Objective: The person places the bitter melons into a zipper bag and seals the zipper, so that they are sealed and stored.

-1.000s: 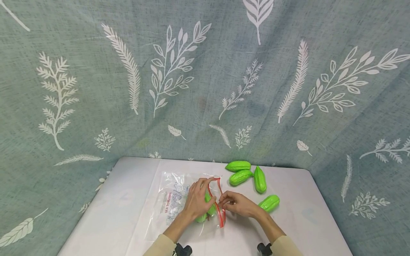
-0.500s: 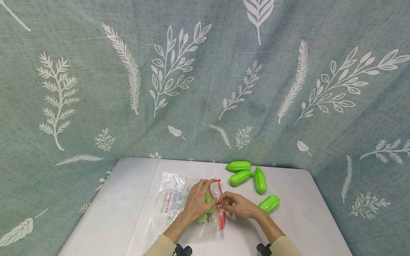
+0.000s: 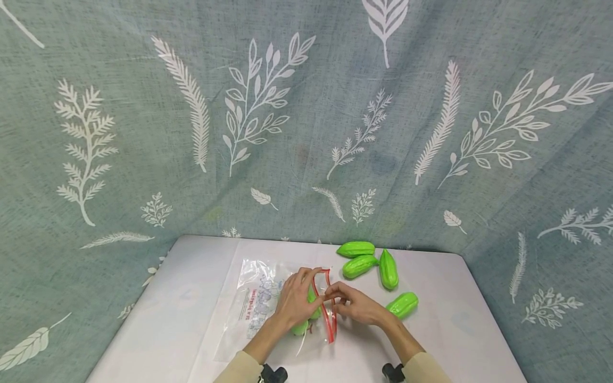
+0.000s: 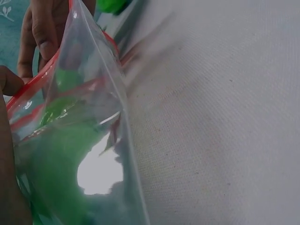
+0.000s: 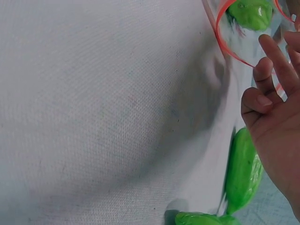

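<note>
A clear zip bag (image 3: 262,306) with a red zip strip lies on the table, its mouth facing right and gaping. Green ridged gourds (image 3: 300,327) show through the plastic, partly covered by my left hand (image 3: 296,299). That hand spans the bag near its mouth and holds the rim, thumb by the red strip (image 4: 40,80). My right hand (image 3: 355,305) pinches at the rim from the right side, its fingertips close to the left thumb. In the right wrist view, the blunt end of a bagged gourd (image 5: 253,14) shows inside the mouth, and the right little finger is curled in.
Three loose green gourds (image 3: 360,265) lie grouped at the back, right of the bag. Another gourd (image 3: 403,304) sits just behind the right wrist. The white table (image 3: 158,319) meets a patterned green curtain (image 3: 297,159) at the back and sides.
The right fingertips have shifted slightly away from me along the bag's rim, toward the left thumb. The left hand and the loose gourds stay almost where they were.
</note>
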The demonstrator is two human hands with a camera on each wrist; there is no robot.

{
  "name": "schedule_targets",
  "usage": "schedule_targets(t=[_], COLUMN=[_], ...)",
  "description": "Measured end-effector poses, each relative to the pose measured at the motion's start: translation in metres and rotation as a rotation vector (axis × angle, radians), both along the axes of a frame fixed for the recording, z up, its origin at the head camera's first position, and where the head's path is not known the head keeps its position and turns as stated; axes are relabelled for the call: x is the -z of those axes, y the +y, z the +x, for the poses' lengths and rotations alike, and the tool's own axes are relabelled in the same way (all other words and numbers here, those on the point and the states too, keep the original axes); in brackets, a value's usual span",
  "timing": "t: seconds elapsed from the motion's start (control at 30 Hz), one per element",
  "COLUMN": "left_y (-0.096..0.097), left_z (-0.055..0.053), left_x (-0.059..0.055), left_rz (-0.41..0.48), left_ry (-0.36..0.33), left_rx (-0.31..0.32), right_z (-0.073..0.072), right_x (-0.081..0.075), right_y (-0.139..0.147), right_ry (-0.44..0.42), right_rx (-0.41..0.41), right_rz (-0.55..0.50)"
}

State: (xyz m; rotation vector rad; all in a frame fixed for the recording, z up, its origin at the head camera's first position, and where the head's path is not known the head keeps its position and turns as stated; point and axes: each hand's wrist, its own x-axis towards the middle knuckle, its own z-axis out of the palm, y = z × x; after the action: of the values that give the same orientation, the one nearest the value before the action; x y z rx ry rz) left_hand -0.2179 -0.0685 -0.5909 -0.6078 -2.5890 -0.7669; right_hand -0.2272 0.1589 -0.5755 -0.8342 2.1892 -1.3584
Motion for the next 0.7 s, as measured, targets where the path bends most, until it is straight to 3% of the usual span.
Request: schedule_targets(t=[0.17, 0.37, 0.7], left_y=[0.0008, 0.0028, 0.0051], left_z=[0.0017, 0.0029, 0.0021], left_x=[-0.0039, -0.0062, 0.0023], left_rz=[0.005, 0.006, -0.083], left_ry=[-0.039, -0.074, -0.076], left_rx=[-0.006, -0.016, -0.032], right_z=[-0.0012, -0.0015, -0.0021], right_x=[0.0009, -0.0002, -0.0025], right_y=[-0.0008, 0.0004, 0.007], right_ry=[-0.039, -0.016, 0.002], right_rx=[-0.002, 0.0, 0.022], right_rz=[-0.03, -0.017, 0.004])
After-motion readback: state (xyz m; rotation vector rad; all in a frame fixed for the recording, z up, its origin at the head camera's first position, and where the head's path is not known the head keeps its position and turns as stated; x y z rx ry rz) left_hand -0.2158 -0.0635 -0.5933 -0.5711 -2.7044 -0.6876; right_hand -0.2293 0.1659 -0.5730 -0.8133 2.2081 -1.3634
